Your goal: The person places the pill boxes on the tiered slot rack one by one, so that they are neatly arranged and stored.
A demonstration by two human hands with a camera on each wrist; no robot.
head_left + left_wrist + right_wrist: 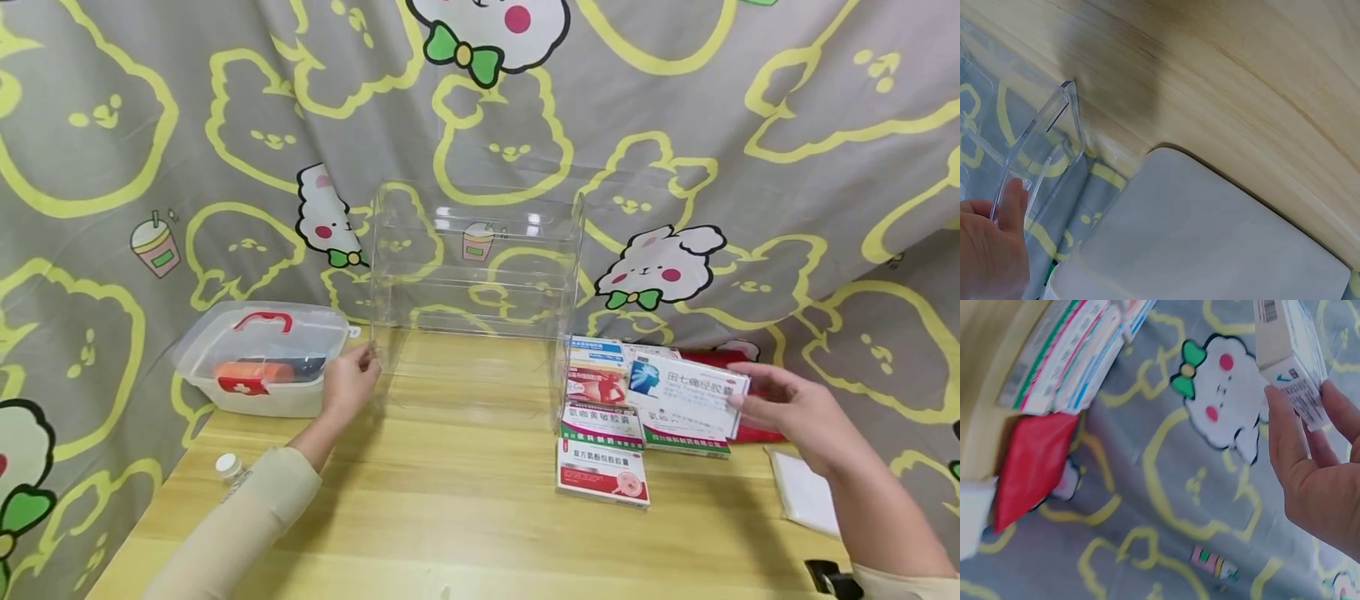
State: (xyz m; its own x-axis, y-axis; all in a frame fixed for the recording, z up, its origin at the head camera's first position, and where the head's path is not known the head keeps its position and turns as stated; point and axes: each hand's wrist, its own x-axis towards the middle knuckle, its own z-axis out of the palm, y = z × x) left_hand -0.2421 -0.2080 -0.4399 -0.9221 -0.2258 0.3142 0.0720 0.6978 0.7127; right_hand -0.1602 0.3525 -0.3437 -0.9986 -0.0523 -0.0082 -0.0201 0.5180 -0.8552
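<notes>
The head view is bright and even, with white glare spots on the clear rack (477, 287) and a pale sheen across the near tabletop (465, 542); soft shadows lie beside the left arm (313, 442) and right arm (885, 508), print on the held box (682, 392) smears slightly, and the edges look stretched. The left wrist view is dimmer, its tabletop softly shadowed; the right wrist view looks bluish, lettering on the piled boxes (1069, 359) blurred

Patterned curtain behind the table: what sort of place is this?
Probably a simple indoor corner, perhaps in a home: a cartoon-print curtain, a wood-grain table and medicine boxes on it.
</notes>
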